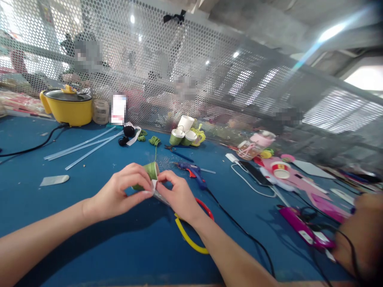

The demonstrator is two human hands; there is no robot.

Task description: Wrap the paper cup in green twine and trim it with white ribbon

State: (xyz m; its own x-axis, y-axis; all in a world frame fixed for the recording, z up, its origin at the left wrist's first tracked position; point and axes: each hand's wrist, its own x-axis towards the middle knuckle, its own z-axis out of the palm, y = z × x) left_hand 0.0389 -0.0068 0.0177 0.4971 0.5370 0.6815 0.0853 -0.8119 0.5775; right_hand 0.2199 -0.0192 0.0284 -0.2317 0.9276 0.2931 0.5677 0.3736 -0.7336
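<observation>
Green wraps the cup point(152, 169), held above the middle of the blue table point(113, 251) in the head view. The left hand point(127, 185) is clamped on it, fingers curled over its side. The right hand point(178, 194) has its fingertips at a white strip point(153, 186) by the rim; whether they pinch it, one cannot tell. Scissors point(184, 236) lie beneath that wrist, towards the near edge. At the far edge stands a card point(119, 108), its reddish print too blurred to read; the tub's point(281, 170) red band is equally illegible.
</observation>
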